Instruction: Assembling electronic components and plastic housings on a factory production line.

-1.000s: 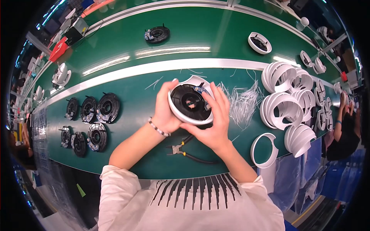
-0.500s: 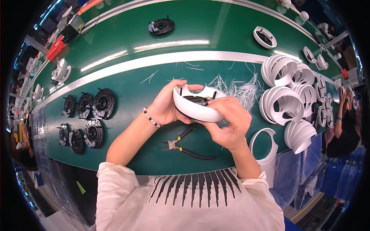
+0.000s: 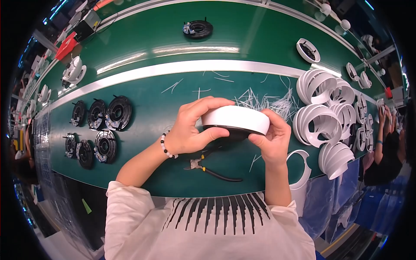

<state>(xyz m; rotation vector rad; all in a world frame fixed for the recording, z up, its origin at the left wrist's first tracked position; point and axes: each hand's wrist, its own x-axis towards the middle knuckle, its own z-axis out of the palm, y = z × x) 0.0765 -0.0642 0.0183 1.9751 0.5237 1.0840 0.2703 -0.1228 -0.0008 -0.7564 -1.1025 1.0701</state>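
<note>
Above the green table I hold a round white plastic housing (image 3: 236,118) with a black base, its white side wall facing me. My left hand (image 3: 195,123) grips its left end, thumb under the black edge and fingers over the top. On the right end, my right hand (image 3: 274,138) is closed round it with the thumb against the lower rim. The inside of the housing is hidden from view. Beneath my hands lie diagonal cutters (image 3: 201,167) with black and yellow handles, jaws pointing left; one handle is partly in shadow.
Several black round bases with small circuit boards (image 3: 119,112) lie at the left. White rings (image 3: 318,125) are stacked at the right, with a single ring (image 3: 299,169) nearer me. Thin white plastic strips (image 3: 264,102) are heaped behind my hands. Beyond a metal rail runs a green conveyor belt (image 3: 251,30) carrying parts.
The housing has been tipped over, so its open inside no longer shows and the black underside faces toward me. Both hands have shifted to its ends. On the belt, the parts moved right.
</note>
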